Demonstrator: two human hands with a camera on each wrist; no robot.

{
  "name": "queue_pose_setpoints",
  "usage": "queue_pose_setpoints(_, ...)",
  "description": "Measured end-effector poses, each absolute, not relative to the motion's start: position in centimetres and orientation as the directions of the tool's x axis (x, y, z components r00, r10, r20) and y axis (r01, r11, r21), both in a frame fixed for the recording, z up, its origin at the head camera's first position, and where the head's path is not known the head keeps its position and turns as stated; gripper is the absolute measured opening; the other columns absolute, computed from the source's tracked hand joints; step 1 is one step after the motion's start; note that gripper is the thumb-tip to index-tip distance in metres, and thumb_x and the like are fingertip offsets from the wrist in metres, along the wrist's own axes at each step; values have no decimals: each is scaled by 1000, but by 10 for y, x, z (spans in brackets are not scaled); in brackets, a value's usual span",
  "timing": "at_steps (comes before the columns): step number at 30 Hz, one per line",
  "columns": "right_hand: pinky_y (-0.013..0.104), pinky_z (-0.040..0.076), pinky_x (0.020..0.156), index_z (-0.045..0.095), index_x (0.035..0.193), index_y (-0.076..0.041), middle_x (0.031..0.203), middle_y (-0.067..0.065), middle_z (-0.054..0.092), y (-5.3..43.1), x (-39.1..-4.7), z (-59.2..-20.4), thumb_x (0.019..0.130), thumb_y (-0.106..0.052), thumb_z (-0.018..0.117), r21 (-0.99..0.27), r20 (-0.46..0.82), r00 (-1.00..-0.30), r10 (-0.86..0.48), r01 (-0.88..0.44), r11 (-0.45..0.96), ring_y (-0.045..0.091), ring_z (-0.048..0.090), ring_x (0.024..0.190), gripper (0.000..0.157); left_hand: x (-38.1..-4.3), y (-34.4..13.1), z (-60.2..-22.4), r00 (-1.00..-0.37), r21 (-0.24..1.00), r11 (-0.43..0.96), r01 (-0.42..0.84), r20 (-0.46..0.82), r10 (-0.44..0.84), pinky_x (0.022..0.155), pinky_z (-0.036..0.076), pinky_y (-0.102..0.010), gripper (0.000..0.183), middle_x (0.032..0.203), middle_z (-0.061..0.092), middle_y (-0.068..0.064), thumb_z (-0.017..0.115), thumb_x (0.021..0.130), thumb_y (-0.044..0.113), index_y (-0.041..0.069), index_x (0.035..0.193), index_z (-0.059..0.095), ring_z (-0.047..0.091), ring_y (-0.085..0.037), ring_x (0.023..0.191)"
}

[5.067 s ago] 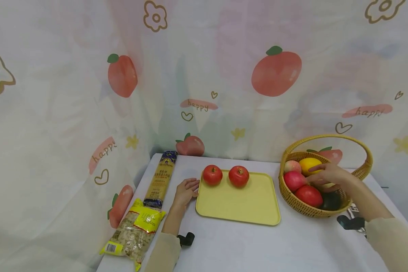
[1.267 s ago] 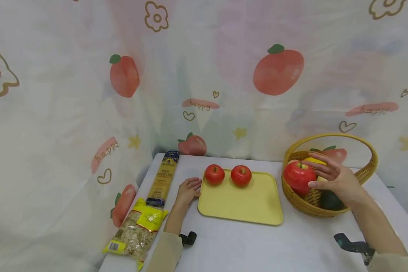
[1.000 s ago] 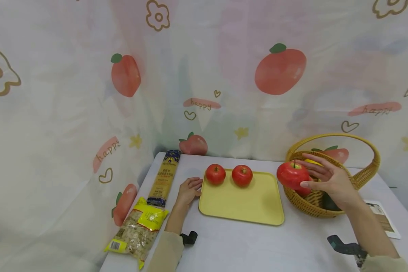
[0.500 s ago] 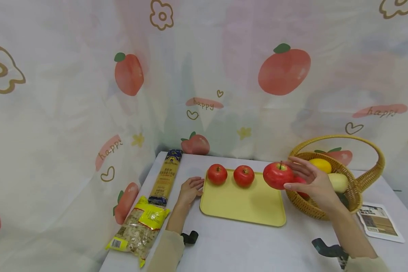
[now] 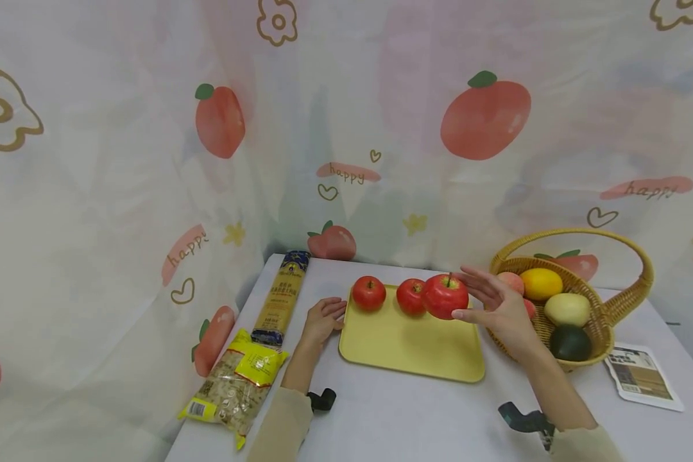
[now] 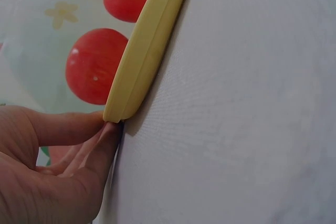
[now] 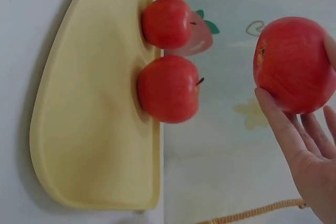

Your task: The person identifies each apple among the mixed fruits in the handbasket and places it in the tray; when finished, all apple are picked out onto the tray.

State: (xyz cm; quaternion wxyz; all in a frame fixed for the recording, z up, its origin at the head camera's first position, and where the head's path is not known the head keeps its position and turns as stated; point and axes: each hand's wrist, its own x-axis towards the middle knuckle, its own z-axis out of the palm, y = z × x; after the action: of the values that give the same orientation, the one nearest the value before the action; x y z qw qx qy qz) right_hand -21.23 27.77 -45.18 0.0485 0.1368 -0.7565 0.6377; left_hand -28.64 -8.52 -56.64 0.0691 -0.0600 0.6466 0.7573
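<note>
My right hand holds a red apple by its side, stem up, raised above the right part of the yellow tray. In the right wrist view the held apple sits between thumb and fingers, apart from the tray. Two more red apples rest along the tray's back edge: one at the left corner, the other partly hidden behind the held one in the head view. At the tray's left edge is my left hand; in the left wrist view its thumb and fingers pinch the rim.
To the right stands a wicker basket with a lemon, a pale fruit, a dark green avocado-like fruit and pinkish fruit. A white-framed card lies beside it. At left lie a pasta pack and a yellow-clear bag.
My right hand has taken the red apple from the basket and carried it left, over the tray. The basket's other fruit now shows more. My left hand has stayed at the tray's edge.
</note>
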Motion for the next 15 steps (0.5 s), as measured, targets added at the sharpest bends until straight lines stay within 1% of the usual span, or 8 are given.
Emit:
queue_pose_setpoints(2,19,53,99,47,156,-13,149,9,59,272,-214,-453,88,2,80,-951,255,-955,-150,-276,142,4,58,131,77,-287,-85,-566,-982,970,-154,-190,-188,28,106,54,-43,67,137,62,-30,57,77,-33,-11,140,52,60,-40,132)
queue_pose_setpoints(6,21,56,96,48,155,-12,149,9,59,262,-217,-458,87,2,81,-955,257,-954,-152,-275,107,4,58,131,77,-288,-84,-566,-982,971,-147,-190,-188,28,106,55,-43,67,137,62,-30,57,77,-33,-11,140,52,60,-40,131)
queue_pose_setpoints(9,24,58,94,49,155,-12,148,9,60,255,-220,-463,87,5,80,-963,253,-956,-150,-264,60,5,58,130,77,-287,-85,-566,-981,970,-146,-193,-191,26,106,55,-42,67,137,63,-29,56,78,-32,-11,141,52,60,-39,131)
queue_pose_setpoints(15,26,58,95,48,155,-11,149,10,59,241,-224,-472,86,5,81,-967,244,-958,-150,-251,34,7,59,131,78,-285,-85,-565,-980,969,-148,-200,-198,27,107,54,-42,66,138,62,-28,55,80,-31,-10,142,51,60,-39,132)
